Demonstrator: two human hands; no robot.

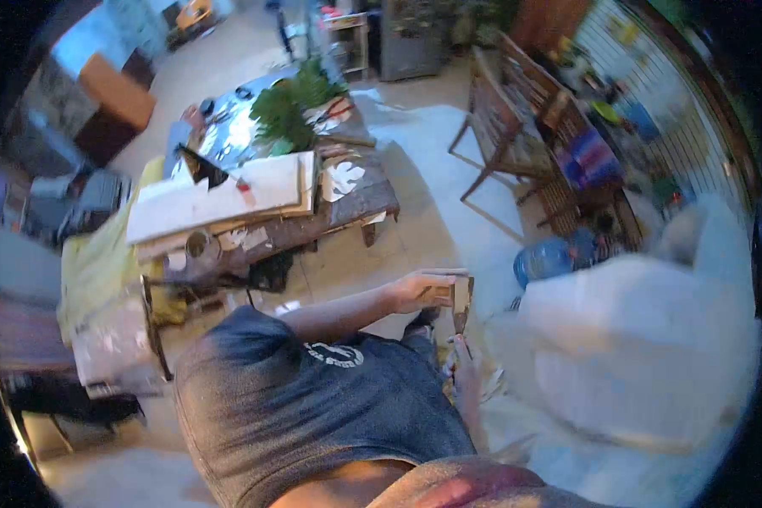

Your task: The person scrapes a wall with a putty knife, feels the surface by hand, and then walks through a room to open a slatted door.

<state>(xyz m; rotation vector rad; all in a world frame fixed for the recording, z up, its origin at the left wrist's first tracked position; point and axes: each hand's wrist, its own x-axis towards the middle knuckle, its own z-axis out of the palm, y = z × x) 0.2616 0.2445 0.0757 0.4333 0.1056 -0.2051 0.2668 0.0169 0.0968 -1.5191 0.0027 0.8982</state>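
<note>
My left hand (416, 290) reaches across in front of my body, its fingers closed on a flat, pale brown piece (462, 296). That piece looks like wood and narrows to a point at its lower end; its exact kind cannot be told. Just below is my right hand (467, 372), fingers curled around something small and thin with a reddish tip. What it holds is too blurred to name. The two hands are close together, with the tapered end between them. A dark grey shirt (313, 406) with a white print covers my torso.
A low table (381, 193) carries stacked white boards (220, 199), a leafy green plant (292, 110) and a cup (201, 245). Wooden chairs (508, 127) stand beyond. On the right are a blue water jug (543, 261) and a large white covered bulk (643, 339).
</note>
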